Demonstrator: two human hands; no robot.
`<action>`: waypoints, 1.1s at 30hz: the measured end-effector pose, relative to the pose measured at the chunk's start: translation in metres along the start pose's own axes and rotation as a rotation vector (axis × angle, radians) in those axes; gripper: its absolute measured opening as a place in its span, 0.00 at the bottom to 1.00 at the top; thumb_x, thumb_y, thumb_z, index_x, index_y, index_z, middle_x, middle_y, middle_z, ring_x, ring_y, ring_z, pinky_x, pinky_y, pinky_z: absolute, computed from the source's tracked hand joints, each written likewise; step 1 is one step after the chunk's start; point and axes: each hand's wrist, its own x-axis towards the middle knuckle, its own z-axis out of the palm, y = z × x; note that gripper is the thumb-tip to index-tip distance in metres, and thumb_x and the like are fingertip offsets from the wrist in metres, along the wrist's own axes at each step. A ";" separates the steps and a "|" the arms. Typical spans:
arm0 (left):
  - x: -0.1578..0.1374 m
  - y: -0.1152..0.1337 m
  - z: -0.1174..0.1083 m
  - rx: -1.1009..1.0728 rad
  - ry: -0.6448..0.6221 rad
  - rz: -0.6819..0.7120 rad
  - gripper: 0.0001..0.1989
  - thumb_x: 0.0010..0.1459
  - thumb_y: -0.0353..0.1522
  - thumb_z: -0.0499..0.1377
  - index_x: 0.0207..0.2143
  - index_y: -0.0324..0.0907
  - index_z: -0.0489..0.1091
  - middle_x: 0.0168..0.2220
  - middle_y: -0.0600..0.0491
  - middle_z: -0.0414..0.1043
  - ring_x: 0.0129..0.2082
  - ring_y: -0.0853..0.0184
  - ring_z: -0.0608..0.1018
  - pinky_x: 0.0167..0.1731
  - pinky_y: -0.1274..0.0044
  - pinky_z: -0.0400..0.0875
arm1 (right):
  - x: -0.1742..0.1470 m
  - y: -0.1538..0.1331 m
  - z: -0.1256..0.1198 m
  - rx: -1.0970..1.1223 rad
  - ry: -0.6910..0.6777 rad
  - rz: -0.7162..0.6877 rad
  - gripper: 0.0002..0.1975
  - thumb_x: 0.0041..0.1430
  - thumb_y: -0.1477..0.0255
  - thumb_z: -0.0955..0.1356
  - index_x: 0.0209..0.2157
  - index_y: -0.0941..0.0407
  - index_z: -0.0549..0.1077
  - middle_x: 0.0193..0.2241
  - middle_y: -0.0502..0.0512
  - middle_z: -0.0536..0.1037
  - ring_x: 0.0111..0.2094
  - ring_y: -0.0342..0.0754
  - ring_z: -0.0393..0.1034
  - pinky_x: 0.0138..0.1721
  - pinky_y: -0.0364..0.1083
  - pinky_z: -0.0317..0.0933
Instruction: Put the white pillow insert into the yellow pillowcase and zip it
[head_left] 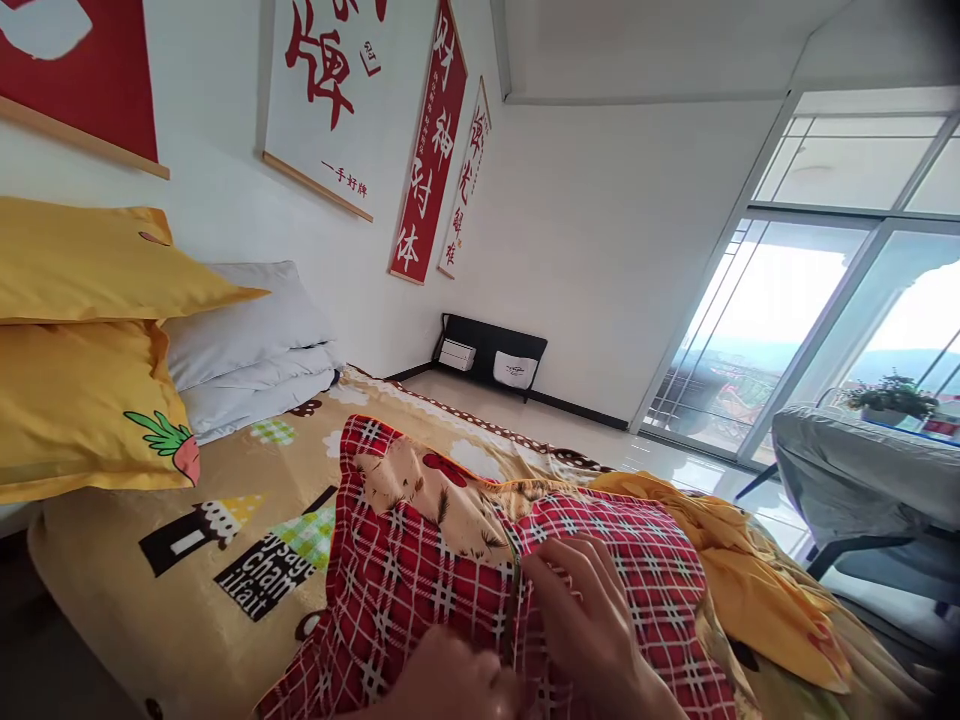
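Note:
A red plaid pillowcase (pixel 450 570) with a beige printed panel lies rumpled on the bed in front of me. A dark zipper seam (pixel 515 585) runs down its middle. My right hand (pixel 589 620) is just right of this seam, fingers curled and gripping the fabric along the edge. At the bottom of the view, my left hand (pixel 457 675) is closed in a fist on the cloth, left of the seam. Its fingertips are blurred and partly hidden. A crumpled yellow cloth (pixel 750 570) lies to the right, beyond the pillowcase.
Yellow pillows (pixel 82 390) and grey pillows (pixel 247 315) are stacked at the left on the patterned bedsheet (pixel 150 620). A low black rack (pixel 487 345) stands by the far wall. At the right are a covered chair (pixel 855 480), a potted plant (pixel 896 400) and sliding glass doors (pixel 772 330).

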 end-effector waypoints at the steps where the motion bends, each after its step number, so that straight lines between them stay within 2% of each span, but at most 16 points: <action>1: 0.006 -0.003 -0.006 0.072 0.115 -0.049 0.10 0.57 0.36 0.57 0.27 0.40 0.70 0.21 0.49 0.70 0.21 0.62 0.73 0.19 0.74 0.64 | -0.002 -0.001 0.000 0.016 -0.016 -0.005 0.15 0.56 0.87 0.61 0.38 0.57 0.72 0.34 0.56 0.71 0.35 0.45 0.63 0.37 0.48 0.61; 3: 0.017 -0.007 -0.019 0.198 0.335 -0.132 0.10 0.55 0.38 0.58 0.26 0.40 0.67 0.21 0.50 0.69 0.21 0.61 0.73 0.20 0.72 0.63 | -0.006 -0.003 -0.001 0.047 -0.047 -0.008 0.14 0.57 0.86 0.61 0.40 0.59 0.71 0.35 0.57 0.71 0.36 0.45 0.63 0.38 0.48 0.61; 5: 0.024 -0.009 -0.029 0.269 0.432 -0.162 0.09 0.54 0.37 0.58 0.25 0.41 0.65 0.21 0.51 0.68 0.20 0.63 0.72 0.21 0.73 0.62 | -0.009 -0.006 -0.002 0.075 -0.070 -0.002 0.12 0.58 0.85 0.61 0.41 0.61 0.71 0.36 0.57 0.70 0.36 0.45 0.63 0.38 0.48 0.60; 8: 0.026 -0.010 -0.031 0.310 0.448 -0.122 0.06 0.51 0.28 0.57 0.24 0.42 0.61 0.19 0.54 0.66 0.18 0.66 0.71 0.20 0.75 0.59 | -0.010 -0.010 -0.006 0.107 -0.091 -0.003 0.13 0.59 0.85 0.60 0.41 0.61 0.71 0.35 0.57 0.70 0.36 0.45 0.63 0.37 0.46 0.60; 10: 0.024 -0.011 -0.025 0.263 0.458 -0.080 0.07 0.48 0.24 0.56 0.24 0.42 0.60 0.19 0.54 0.66 0.18 0.67 0.70 0.19 0.75 0.59 | -0.010 -0.012 -0.008 0.116 -0.110 -0.006 0.13 0.60 0.84 0.59 0.41 0.60 0.71 0.35 0.57 0.71 0.35 0.44 0.63 0.37 0.46 0.60; 14: 0.017 -0.011 -0.011 0.126 0.428 -0.042 0.05 0.47 0.25 0.55 0.24 0.42 0.60 0.19 0.55 0.67 0.15 0.67 0.70 0.15 0.75 0.55 | -0.005 -0.013 -0.008 0.111 -0.187 -0.003 0.11 0.62 0.80 0.59 0.37 0.59 0.71 0.35 0.57 0.71 0.35 0.45 0.63 0.38 0.46 0.60; 18: 0.013 -0.010 -0.007 0.114 0.364 -0.039 0.04 0.49 0.26 0.54 0.25 0.41 0.60 0.18 0.55 0.68 0.14 0.66 0.71 0.12 0.76 0.54 | 0.002 -0.017 -0.007 0.078 -0.191 0.000 0.09 0.63 0.76 0.59 0.35 0.58 0.70 0.33 0.57 0.72 0.34 0.45 0.62 0.36 0.46 0.59; 24: 0.013 -0.005 -0.014 0.177 0.438 -0.038 0.04 0.47 0.25 0.53 0.24 0.41 0.60 0.17 0.56 0.67 0.11 0.68 0.69 0.11 0.77 0.55 | 0.015 -0.023 -0.013 0.052 -0.151 0.021 0.10 0.62 0.77 0.59 0.32 0.57 0.71 0.32 0.56 0.72 0.34 0.46 0.61 0.37 0.46 0.58; 30: 0.012 0.002 -0.025 0.201 0.514 -0.013 0.06 0.50 0.25 0.52 0.23 0.42 0.59 0.15 0.58 0.65 0.09 0.68 0.67 0.09 0.75 0.52 | 0.007 -0.018 -0.021 0.167 -0.183 0.172 0.08 0.60 0.81 0.62 0.32 0.57 0.69 0.34 0.55 0.70 0.34 0.43 0.62 0.34 0.42 0.59; 33: 0.012 0.004 -0.022 0.253 0.584 0.003 0.09 0.53 0.25 0.50 0.22 0.43 0.58 0.14 0.58 0.63 0.09 0.69 0.66 0.09 0.75 0.50 | 0.005 -0.019 -0.024 0.144 -0.168 0.138 0.08 0.59 0.81 0.62 0.31 0.57 0.69 0.33 0.55 0.69 0.34 0.44 0.62 0.34 0.42 0.59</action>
